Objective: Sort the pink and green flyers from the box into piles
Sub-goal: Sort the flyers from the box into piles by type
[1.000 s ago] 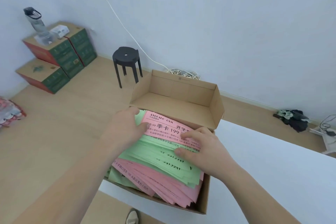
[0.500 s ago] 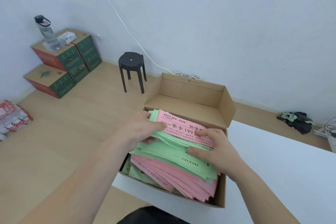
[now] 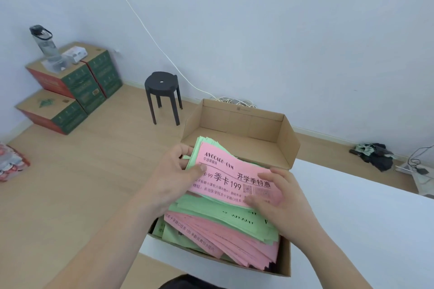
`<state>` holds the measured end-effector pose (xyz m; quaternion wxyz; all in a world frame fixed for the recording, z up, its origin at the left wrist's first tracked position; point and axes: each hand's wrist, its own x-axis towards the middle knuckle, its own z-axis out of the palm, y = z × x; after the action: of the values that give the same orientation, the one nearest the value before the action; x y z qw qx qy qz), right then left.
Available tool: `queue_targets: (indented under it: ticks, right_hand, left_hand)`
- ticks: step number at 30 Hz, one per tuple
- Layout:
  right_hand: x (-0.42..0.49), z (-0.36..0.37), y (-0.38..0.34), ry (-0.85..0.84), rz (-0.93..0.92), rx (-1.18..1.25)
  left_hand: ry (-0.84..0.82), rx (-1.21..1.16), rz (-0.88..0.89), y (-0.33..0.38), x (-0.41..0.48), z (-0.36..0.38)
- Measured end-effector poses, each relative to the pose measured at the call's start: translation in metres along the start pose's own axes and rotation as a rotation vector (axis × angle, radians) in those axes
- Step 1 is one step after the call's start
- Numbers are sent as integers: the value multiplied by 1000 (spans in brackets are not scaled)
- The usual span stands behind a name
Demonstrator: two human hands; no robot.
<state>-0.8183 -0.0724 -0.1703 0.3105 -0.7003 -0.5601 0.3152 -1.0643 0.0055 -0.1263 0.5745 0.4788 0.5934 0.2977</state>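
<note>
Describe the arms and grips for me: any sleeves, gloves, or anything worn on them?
The left grip and right grip are bare hands, with no gloves and no rings in view. The left forearm and right forearm are bare too, with no sleeve showing up to the frame's lower edge. There is no watch or band at either wrist, and no cables or markings.

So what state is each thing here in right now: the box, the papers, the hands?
Box: open, flaps up.
Top bundle: pink flyer on top, green beneath, held at both ends.
Left hand: grips the bundle's left end.
Right hand: grips its right end.
Flyers below: mixed pink and green, unsorted in the box.
Stool: upright.
Water bottle: upright on cartons.
</note>
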Motion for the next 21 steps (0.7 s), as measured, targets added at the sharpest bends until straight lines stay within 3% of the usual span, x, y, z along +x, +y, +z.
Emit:
queue_targets:
  ticks: [3, 7, 10, 14, 17, 21]
  right_hand:
    - [7, -3, -19, -164, -101, -273]
    - [31, 5, -32, -419, -103, -428]
    - [43, 6, -30, -447, -92, -421]
    - [47, -1, -25, -469, -62, -276]
    - [42, -13, -17, -371, 6, -71]
    - [37, -19, -8, -282, 83, 2]
  left_hand:
    - [10, 114, -1, -6, 4, -10]
    - [201, 606, 96, -18, 9, -16]
    - [258, 540, 154, -26, -2, -14]
    - [211, 363, 41, -31, -9, -9]
    - [194, 337, 37, -32, -6, -4]
    - [172, 372, 165, -21, -7, 9]
